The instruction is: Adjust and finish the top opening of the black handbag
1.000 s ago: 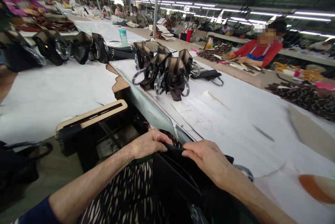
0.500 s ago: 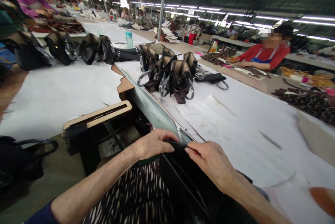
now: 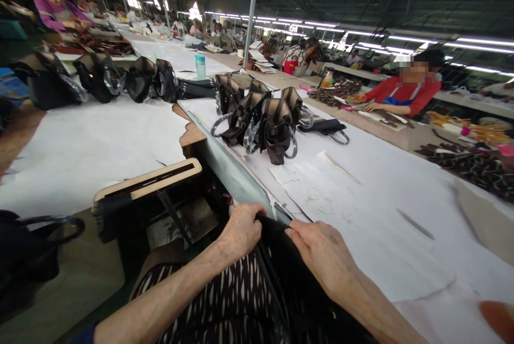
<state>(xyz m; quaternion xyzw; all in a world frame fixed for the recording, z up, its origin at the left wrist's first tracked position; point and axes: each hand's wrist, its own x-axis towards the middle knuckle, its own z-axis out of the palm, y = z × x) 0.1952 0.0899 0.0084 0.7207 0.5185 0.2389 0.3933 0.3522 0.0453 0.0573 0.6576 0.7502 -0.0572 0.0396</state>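
A black bag (image 3: 297, 279) rests over my lap, its upper edge stretched between my two hands. My left hand (image 3: 242, 229) is closed, pinching that edge on the left side. On the right, my right hand (image 3: 321, 250) grips the same edge between thumb and fingers. The lower part of the bag is dark and partly hidden by my right forearm. Just beyond my hands lies the edge of a table covered in white paper (image 3: 361, 215).
Several black handbags (image 3: 277, 124) with wrapped handles stand on the table ahead, and more handbags (image 3: 44, 79) line the far left. A wooden-rimmed frame (image 3: 160, 175) stands left of my hands. A person in red (image 3: 417, 92) works at the right; a turquoise bottle (image 3: 200, 66) stands behind.
My left hand has curled tighter around the bag's edge, its fingers now turned inward. The bag's opening looks narrower, its sides closer together. My right hand keeps its hold.
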